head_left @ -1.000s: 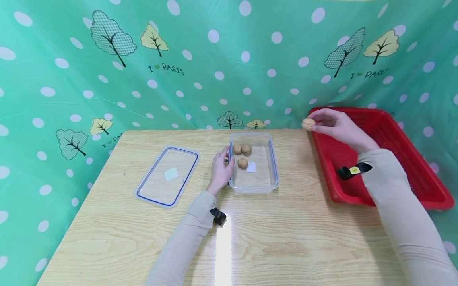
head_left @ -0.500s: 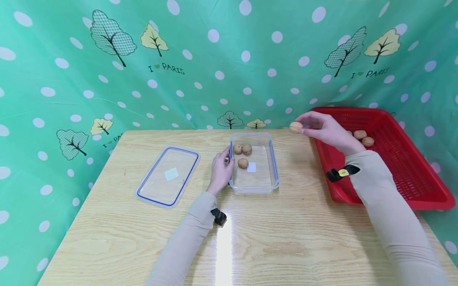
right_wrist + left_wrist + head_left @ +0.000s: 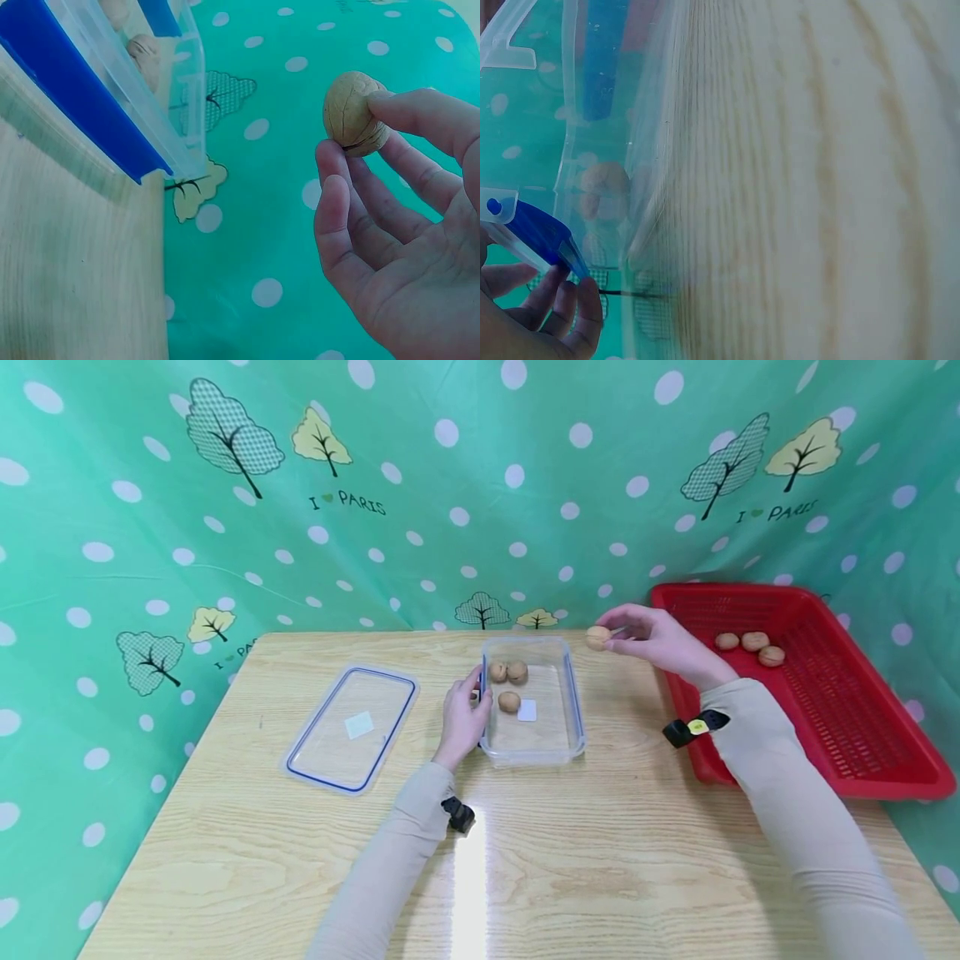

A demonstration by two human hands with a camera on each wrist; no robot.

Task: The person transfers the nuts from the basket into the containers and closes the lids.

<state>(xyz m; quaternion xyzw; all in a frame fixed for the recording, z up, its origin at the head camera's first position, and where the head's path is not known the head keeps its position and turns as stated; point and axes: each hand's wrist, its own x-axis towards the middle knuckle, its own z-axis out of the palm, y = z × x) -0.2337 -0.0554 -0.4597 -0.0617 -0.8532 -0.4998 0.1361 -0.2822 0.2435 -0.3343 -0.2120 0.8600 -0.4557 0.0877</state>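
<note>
A walnut (image 3: 597,638) is pinched between the thumb and fingertips of my right hand (image 3: 647,639), in the air to the right of a clear plastic food container (image 3: 534,748). The right wrist view shows the same walnut (image 3: 352,112) at the fingertips, its seam visible. My left hand (image 3: 462,717) grips the container's left side, with fingers bent at a blue latch (image 3: 544,232) in the left wrist view. Inside the container, two walnuts (image 3: 517,672) sit together at the back left, and a single walnut (image 3: 509,702) lies nearer the middle beside a white square label (image 3: 527,711).
On the right stands a red plastic basket (image 3: 795,718) with three walnuts (image 3: 754,642) near its back. A clear lid with a blue seal (image 3: 351,728) lies flat to the left of the container. Behind the wooden table (image 3: 570,860) hangs a green dotted cloth (image 3: 420,460).
My right hand has carried its walnut left from the basket's back-left corner toward the container, bringing the basket's three walnuts into view. The left hand has stayed put.
</note>
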